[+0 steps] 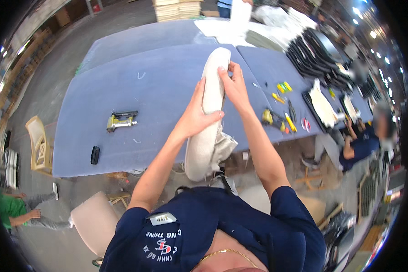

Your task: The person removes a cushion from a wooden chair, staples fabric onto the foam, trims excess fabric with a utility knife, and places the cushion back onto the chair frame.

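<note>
A long, cream fabric-covered pad [214,84], which looks like a chair cushion, is held on its edge in front of me. Its far end points over the blue-grey table [167,77] and its near end comes close to my body. My left hand [198,112] grips the pad's left side around the middle, thumb across it. Farther up, my right hand [232,86] is closed on the right edge, with the thumb on the near face. Loose, wrinkled fabric [223,147] hangs from the pad's lower right side.
On the table lie a staple gun [119,121], a black case [94,155], a second yellow power tool [272,119] and red-handled scissors [306,124]. Black panels [310,63] are stacked far right. A co-worker [360,145] sits at the right; another person [13,209] is at the left.
</note>
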`<action>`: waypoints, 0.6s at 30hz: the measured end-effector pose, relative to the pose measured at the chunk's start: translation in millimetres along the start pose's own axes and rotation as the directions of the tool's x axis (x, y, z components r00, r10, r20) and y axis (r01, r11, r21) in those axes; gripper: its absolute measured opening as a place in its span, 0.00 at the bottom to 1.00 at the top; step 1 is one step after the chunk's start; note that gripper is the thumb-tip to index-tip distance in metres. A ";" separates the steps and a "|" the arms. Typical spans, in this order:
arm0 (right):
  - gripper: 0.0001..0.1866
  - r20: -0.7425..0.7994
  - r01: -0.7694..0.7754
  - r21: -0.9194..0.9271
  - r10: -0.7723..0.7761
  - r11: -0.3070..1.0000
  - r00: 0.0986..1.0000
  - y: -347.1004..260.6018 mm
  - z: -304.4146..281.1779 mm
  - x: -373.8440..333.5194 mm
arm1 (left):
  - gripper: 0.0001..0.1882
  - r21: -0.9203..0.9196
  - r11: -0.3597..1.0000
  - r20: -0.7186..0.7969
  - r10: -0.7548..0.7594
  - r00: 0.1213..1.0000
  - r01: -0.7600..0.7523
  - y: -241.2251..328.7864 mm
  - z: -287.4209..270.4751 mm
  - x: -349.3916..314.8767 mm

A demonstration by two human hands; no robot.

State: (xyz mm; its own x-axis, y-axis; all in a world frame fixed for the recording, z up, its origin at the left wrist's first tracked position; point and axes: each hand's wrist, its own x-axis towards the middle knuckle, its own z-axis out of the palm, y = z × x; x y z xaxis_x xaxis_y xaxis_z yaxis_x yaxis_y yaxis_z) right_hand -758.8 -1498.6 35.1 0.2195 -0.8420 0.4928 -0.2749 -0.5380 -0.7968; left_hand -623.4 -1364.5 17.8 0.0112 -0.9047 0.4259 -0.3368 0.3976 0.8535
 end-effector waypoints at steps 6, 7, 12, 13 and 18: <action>0.38 0.292 0.364 -0.318 -0.275 0.875 0.916 26.3 44.3 205.4 | 0.62 0.048 0.961 -0.263 -0.252 0.931 0.274 -7.8 14.3 66.8; 0.40 0.441 0.307 -0.332 -0.141 0.892 0.886 24.7 58.4 221.7 | 0.63 -0.045 0.943 -0.279 -0.330 0.902 0.331 1.0 7.8 74.1; 0.49 0.749 0.184 -0.398 0.203 0.899 0.630 20.5 124.2 242.3 | 0.62 -0.003 0.940 -0.308 -0.325 0.894 0.340 -10.0 2.0 95.5; 0.44 0.748 0.078 -0.413 0.289 0.908 0.597 13.9 128.9 247.2 | 0.61 -0.010 0.940 -0.322 -0.326 0.889 0.342 -14.2 -0.6 102.2; 0.33 0.825 0.377 -0.314 0.053 0.871 0.563 1.1 115.7 230.3 | 0.34 -0.195 0.880 -0.169 -0.464 0.869 0.432 -36.5 -109.8 133.4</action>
State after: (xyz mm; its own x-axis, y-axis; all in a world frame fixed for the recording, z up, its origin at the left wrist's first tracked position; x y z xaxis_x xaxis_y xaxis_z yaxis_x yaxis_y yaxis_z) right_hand -600.2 -1688.5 107.3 0.8809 -0.4703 -0.0531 -0.4505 -0.7988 -0.3987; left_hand -506.2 -1482.9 76.4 0.3252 -0.9453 0.0246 -0.1083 -0.0114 0.9940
